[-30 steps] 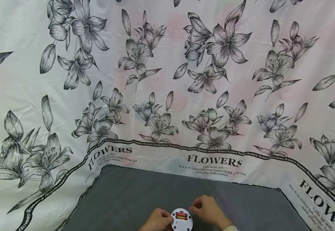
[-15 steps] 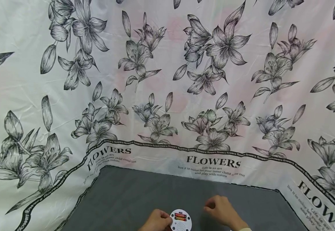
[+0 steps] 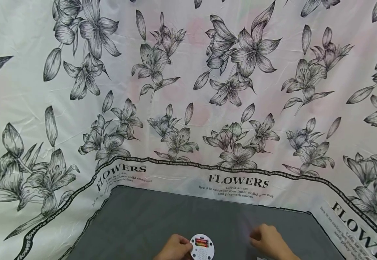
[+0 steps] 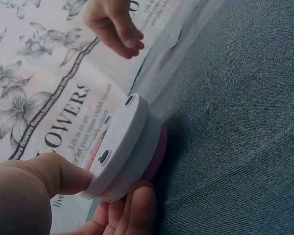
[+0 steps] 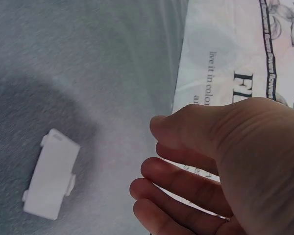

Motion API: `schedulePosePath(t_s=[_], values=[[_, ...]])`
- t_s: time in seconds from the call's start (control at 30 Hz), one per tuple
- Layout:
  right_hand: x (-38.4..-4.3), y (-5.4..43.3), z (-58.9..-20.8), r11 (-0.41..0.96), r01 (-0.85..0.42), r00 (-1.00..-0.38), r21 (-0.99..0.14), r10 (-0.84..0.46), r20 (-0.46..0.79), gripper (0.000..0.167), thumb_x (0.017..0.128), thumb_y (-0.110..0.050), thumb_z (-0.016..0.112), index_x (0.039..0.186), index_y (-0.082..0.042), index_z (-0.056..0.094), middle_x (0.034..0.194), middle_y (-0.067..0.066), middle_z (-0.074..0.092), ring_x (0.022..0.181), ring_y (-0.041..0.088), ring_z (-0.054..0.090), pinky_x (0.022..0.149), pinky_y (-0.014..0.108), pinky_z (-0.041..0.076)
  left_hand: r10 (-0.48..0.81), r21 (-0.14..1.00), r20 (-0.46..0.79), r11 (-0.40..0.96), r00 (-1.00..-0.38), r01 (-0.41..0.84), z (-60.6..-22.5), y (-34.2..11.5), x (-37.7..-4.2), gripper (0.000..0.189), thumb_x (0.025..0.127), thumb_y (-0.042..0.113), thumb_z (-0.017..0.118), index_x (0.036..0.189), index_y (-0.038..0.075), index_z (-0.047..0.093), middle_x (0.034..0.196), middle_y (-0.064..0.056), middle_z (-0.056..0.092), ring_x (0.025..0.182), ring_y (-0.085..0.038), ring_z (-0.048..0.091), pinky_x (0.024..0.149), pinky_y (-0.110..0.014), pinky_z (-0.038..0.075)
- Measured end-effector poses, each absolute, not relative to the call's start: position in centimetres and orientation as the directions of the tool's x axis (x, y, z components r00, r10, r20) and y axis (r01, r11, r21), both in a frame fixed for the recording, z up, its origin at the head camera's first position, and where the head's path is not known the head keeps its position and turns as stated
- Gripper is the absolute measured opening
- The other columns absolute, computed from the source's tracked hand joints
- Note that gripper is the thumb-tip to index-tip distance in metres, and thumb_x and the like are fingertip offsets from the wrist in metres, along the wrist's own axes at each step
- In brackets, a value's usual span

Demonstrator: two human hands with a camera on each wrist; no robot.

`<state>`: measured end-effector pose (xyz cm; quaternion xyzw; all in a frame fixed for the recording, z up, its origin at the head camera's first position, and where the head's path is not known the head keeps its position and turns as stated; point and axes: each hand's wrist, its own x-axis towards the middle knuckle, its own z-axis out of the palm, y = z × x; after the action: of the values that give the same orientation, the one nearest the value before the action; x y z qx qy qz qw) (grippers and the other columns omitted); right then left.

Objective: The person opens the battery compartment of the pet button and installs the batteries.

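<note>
My left hand pinches the rim of a round white battery-powered device, its underside facing up. In that underside, batteries with red wrappers sit in an uncovered compartment, beside a patch of small holes. The left wrist view shows the thumb on the upper face of the device, the fingers beneath, and a pink part on its lower side. My right hand is in the air to the right, fingers loosely bent and holding nothing. Nearest to it, a white battery cover with side tabs lies on the grey cloth.
A dark grey cloth surface lies under both hands. Around its back and sides hangs a white sheet printed with flowers and lettering.
My right hand has moved away from the device to the right, toward the battery cover. The left hand keeps its pinch on the device, nearly still.
</note>
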<state>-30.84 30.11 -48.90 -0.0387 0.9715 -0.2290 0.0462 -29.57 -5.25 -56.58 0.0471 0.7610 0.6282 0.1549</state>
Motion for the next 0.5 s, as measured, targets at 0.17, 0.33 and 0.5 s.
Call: schedulePosePath(t_s=[0.17,0.33,0.5], values=[[-30.6,31.3,-49.5,0.894,-0.020,-0.988,-0.448,-0.088,-0.130,0.008,0.090,-0.009,0.082,0.095,-0.003,0.082,0.087,0.004,0.079,0.081,0.024,0.075,0.078,0.048,0.064,0.266,0.967,-0.204,0.206,-0.942,-0.152,-56.5,-5.3,-29.7,0.022,0.095,0.006,0.062,0.103,-0.008,0.076,0.085,-0.006,0.076,0.069,-0.009,0.073,0.066,-0.024,0.062],[-30.3,31.9,-49.8,0.905,0.023,-0.973,-0.425,-0.078,-0.219,0.010,0.092,-0.010,0.082,0.099,-0.002,0.082,0.091,0.008,0.079,0.085,0.028,0.075,0.080,0.052,0.064,0.265,0.968,-0.203,0.202,-0.943,-0.152,-56.4,-5.3,-29.7,0.021,0.094,0.006,0.062,0.102,-0.008,0.075,0.084,-0.007,0.076,0.069,-0.010,0.074,0.066,-0.024,0.063],[-30.3,32.5,-50.2,0.912,0.074,-0.944,-0.404,-0.066,-0.322,0.014,0.093,-0.008,0.084,0.104,0.000,0.081,0.096,0.011,0.079,0.089,0.031,0.076,0.083,0.053,0.064,0.254,0.967,-0.204,0.205,-0.945,-0.154,-56.3,-5.2,-29.8,0.021,0.093,0.006,0.062,0.103,-0.008,0.075,0.084,-0.008,0.076,0.067,-0.009,0.074,0.065,-0.023,0.063]])
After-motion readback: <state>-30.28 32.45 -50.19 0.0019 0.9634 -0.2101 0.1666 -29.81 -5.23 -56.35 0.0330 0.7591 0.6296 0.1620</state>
